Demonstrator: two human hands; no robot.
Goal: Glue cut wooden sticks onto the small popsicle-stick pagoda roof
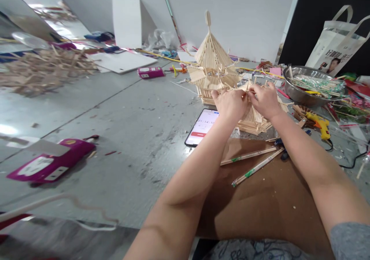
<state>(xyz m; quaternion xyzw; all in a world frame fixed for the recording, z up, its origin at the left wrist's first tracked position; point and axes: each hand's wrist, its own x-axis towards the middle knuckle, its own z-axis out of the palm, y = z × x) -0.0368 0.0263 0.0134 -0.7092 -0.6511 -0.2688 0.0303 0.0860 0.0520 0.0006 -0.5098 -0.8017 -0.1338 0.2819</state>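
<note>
My left hand (232, 103) and my right hand (265, 101) meet over a low model made of wooden sticks (254, 119). Both have their fingers pinched on a thin wooden stick at its upper part; the fingers hide most of that stick. Just behind and left of my hands stands a taller stick pagoda (212, 53) with a pointed roof and a knob on top. A phone (201, 127) with a timer on its screen lies beside my left forearm. Below my wrists, wrapped chopsticks (256, 167) rest on a brown board (254, 202).
At the right are a metal bowl (300, 94) of wrapped sticks, a yellow glue gun (319, 125) with its cord, and a white bag (332, 46). Purple packages (150, 72) and a heap of wooden pieces (43, 71) lie on the grey table (124, 136) at the left.
</note>
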